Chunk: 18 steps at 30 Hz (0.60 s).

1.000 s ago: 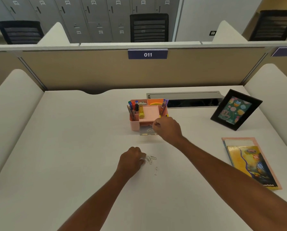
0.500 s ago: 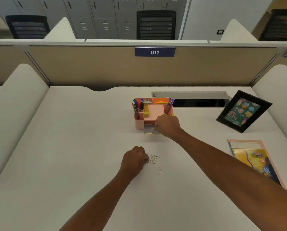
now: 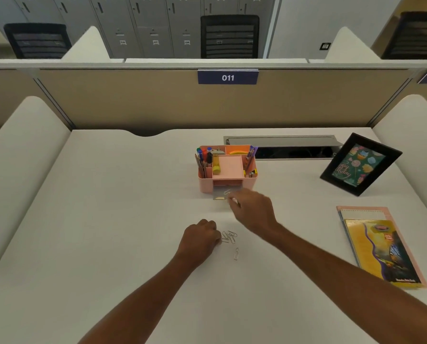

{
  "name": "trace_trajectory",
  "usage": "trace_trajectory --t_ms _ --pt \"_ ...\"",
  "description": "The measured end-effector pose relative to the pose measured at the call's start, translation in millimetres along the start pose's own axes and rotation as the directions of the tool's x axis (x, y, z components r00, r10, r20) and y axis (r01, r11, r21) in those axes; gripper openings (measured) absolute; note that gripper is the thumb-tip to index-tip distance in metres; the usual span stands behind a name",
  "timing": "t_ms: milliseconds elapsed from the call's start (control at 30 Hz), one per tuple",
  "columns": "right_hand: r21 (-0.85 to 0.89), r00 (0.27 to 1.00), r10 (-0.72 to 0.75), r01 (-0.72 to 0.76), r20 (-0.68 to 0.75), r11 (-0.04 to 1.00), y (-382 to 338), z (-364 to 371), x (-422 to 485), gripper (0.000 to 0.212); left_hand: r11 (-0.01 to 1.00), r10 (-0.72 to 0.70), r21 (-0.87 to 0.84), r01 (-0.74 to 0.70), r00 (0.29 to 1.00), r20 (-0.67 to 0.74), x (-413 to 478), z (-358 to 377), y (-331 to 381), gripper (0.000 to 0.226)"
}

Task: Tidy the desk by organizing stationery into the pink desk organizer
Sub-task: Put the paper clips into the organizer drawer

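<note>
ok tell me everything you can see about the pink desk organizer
The pink desk organizer looks like matte plastic, boxy with rounded corners, standing upright mid-desk near the cable tray. Its left slots hold pens and markers, a yellow glue stick stands beside a flat pink centre panel, and more pens lean at the right. A clear drawer is pulled out in front, holding a paper clip; the right hand hovers at it.

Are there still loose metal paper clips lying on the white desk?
Yes, several silver wire paper clips lie on the white desk beside the left hand.
</note>
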State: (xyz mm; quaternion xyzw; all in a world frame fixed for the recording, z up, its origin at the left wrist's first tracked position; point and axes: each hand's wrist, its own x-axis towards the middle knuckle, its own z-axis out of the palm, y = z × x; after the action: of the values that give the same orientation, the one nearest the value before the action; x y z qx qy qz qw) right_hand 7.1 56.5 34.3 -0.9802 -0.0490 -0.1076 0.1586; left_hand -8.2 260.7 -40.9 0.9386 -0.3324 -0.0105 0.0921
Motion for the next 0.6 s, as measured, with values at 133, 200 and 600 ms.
trace_trajectory --t_ms 133,200,600 --pt "0.024 0.981 0.046 -0.051 0.189 0.998 4.0 19.1 -54.6 0.02 1.0 -0.03 0.002 0.03 0.999 0.013 -2.4 -2.2 8.5 0.014" --pt "0.006 0.959 -0.02 0.019 0.284 1.0 10.6 30.2 -74.2 0.021 1.0 -0.021 0.007 0.021 1.0 0.021 -4.4 -0.9 11.3 0.014" --pt "-0.138 0.755 -0.387 0.526 0.529 0.839 33.9 34.7 -90.0 0.02 0.991 -0.008 0.13 0.002 0.999 0.047 -7.3 1.8 20.5 0.027"
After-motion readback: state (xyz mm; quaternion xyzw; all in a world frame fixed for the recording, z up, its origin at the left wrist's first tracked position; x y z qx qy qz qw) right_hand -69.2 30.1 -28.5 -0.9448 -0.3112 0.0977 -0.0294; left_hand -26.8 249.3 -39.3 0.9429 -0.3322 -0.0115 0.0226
